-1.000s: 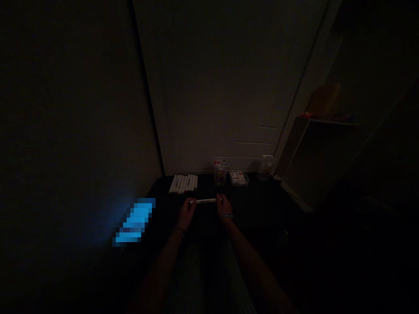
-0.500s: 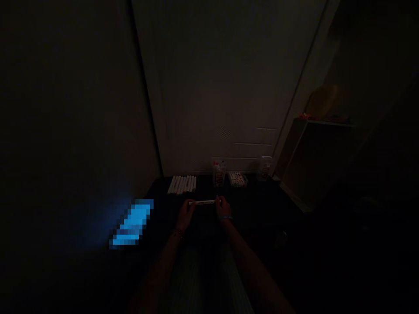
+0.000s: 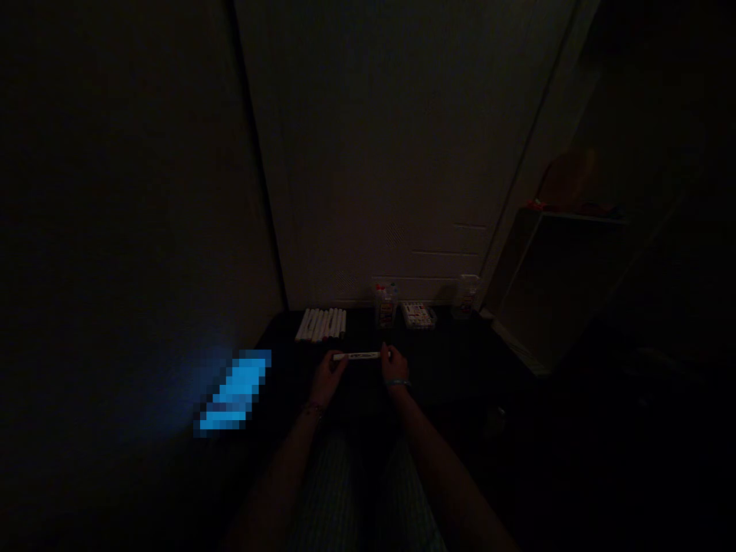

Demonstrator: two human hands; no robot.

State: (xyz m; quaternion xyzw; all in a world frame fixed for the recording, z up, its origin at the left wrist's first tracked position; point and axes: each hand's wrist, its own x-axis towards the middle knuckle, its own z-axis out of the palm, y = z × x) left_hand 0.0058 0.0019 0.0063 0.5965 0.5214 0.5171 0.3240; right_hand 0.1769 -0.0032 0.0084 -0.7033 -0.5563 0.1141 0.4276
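Observation:
The scene is very dark. A white marker (image 3: 356,356) lies level between my two hands, just above a dark surface (image 3: 448,360). My left hand (image 3: 327,378) pinches its left end. My right hand (image 3: 394,366) pinches its right end and wears a thin band at the wrist. Just beyond, a row of several white markers (image 3: 321,323) lies side by side on the surface.
At the back stand a clear holder with markers (image 3: 386,305), a small box of markers (image 3: 418,314) and a clear cup (image 3: 467,297). A glowing blue screen (image 3: 234,391) lies at the left. A white door (image 3: 396,153) rises behind; a pale shelf unit (image 3: 534,284) stands at the right.

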